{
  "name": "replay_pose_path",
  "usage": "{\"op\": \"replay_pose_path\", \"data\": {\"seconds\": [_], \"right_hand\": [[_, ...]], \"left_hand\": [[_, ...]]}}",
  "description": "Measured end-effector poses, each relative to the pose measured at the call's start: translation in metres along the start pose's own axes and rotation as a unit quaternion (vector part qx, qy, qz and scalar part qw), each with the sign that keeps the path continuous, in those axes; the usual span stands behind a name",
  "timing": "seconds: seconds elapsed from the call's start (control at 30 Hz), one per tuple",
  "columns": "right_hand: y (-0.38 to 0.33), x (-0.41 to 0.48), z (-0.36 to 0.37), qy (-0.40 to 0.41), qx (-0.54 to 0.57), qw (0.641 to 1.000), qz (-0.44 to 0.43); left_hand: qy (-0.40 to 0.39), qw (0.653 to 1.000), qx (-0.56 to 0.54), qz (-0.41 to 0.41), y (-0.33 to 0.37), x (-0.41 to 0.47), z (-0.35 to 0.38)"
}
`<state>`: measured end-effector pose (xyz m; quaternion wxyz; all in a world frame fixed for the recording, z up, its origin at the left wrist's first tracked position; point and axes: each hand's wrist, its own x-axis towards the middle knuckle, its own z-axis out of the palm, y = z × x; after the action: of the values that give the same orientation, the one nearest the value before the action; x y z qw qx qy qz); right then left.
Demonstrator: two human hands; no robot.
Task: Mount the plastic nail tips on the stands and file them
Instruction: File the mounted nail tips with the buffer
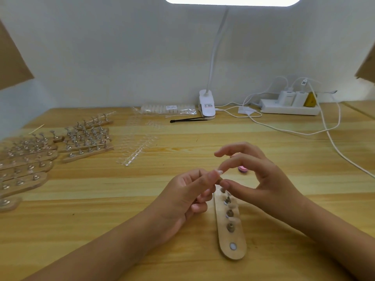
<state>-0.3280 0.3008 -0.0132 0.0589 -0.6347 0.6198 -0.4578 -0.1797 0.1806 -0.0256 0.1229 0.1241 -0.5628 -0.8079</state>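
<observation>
The left hand and the right hand meet above a wooden table, and both pinch one small stand. The left fingers curl around it from the side. The right thumb and forefinger close on it from below and above, while the other right fingers lift free. A pale nail tip shows at the top of the stand, just under the right forefinger. Directly beneath the hands lies a wooden base strip, running away from the viewer, with upright metal pegs along it and a bare round disc at its near end. Just beyond the strip's far end, right of the fingers, sits a small pink round object. Far to the strip's left lie many more wooden strips of stands, and between those and the strip lie rows of clear nail tips. Well behind the strip, by the wall, are a bag of nail tips, a black tool, a white clip lamp and a white power strip with trailing cables.
</observation>
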Motion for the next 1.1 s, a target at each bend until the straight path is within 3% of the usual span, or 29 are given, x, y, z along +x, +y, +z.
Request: {"op": "replay_pose_path", "data": {"seconds": [0.2,0.37,0.6,0.77,1.1], "right_hand": [[-0.004,-0.001,0.001,0.001,-0.041,0.999,-0.006],[-0.02,0.001,-0.008,-0.017,-0.091,0.996,-0.014],[-0.038,-0.049,-0.011,0.08,-0.046,0.992,0.088],[-0.032,-0.085,0.01,0.029,-0.09,0.985,0.145],[-0.037,-0.089,0.026,0.042,-0.166,0.978,0.116]], "left_hand": [[0.027,0.996,0.084,0.012,-0.001,-0.004,0.0],[0.002,0.993,0.114,0.035,0.002,-0.009,0.002],[0.034,0.981,0.155,0.114,0.005,-0.011,0.001],[0.04,0.971,0.171,0.161,0.003,-0.012,0.003],[0.11,0.967,0.149,0.176,0.008,-0.015,0.0]]}}
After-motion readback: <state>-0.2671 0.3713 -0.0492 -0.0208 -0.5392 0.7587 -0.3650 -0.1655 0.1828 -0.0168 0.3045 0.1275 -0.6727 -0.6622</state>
